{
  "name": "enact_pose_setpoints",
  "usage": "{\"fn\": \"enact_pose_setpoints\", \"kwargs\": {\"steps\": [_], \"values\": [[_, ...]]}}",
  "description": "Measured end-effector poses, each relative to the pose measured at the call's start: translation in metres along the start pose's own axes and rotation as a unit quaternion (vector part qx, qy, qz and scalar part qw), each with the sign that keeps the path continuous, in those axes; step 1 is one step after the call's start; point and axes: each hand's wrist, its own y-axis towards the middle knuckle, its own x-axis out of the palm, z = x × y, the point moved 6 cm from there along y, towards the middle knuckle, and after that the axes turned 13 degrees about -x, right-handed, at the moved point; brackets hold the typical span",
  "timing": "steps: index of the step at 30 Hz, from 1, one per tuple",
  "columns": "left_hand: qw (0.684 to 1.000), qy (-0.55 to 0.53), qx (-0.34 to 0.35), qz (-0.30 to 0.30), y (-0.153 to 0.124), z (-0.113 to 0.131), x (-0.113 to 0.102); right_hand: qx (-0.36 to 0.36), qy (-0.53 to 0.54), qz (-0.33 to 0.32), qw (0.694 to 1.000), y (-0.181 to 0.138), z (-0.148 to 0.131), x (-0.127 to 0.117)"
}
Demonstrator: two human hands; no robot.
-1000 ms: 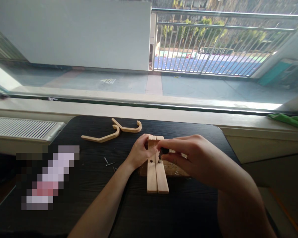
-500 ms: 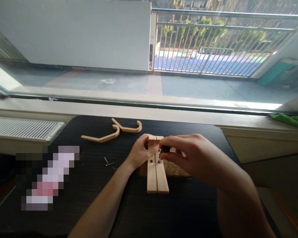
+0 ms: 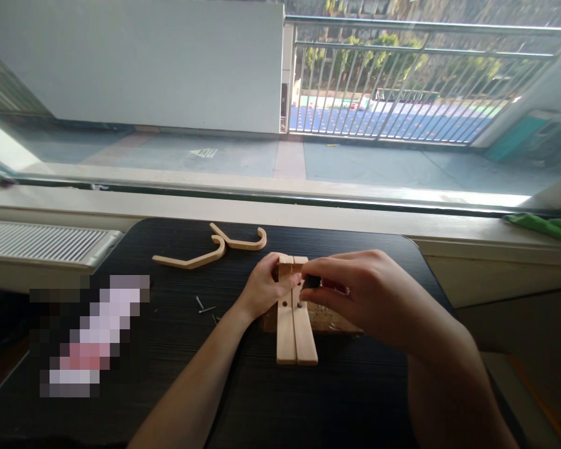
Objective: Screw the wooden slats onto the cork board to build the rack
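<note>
Two pale wooden slats [image 3: 295, 333] lie side by side on the dark table [image 3: 168, 349], each with a small hole near its middle. My left hand [image 3: 263, 288] grips the left slat at its far end, fingers curled round it. My right hand [image 3: 355, 293] hovers over the right slat, thumb and fingers pinched on a small dark tool [image 3: 311, 282] whose tip points down at the right slat's hole. A flat wooden piece [image 3: 330, 319] lies under my right hand, partly hidden.
Two curved wooden hooks [image 3: 215, 248] lie at the table's far side. A few small screws [image 3: 204, 306] sit left of my left wrist. A blurred patch covers something at the left. A radiator grille [image 3: 42, 242] and a window sill run behind the table; green cloth [image 3: 545, 226] lies far right.
My right hand has lifted the small dark tool slightly up and away from the hole in the right slat. The left hand and the slats have stayed put.
</note>
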Motion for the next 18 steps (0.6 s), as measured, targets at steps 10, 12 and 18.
{"fn": "enact_pose_setpoints", "kwargs": {"steps": [10,12,18], "values": [[1.0,-0.011,-0.018,-0.004,-0.0008,0.0047,0.0013,0.0,-0.034,0.025,0.999,0.003,-0.0002,-0.003],[1.0,-0.007,-0.017,-0.003,-0.0009,0.0062,0.0011,0.006,-0.046,0.033,0.998,0.0032,0.0007,-0.0035],[1.0,0.001,-0.008,-0.002,-0.0006,0.0066,0.001,0.013,-0.044,0.037,0.998,0.0045,0.0035,-0.0012]]}}
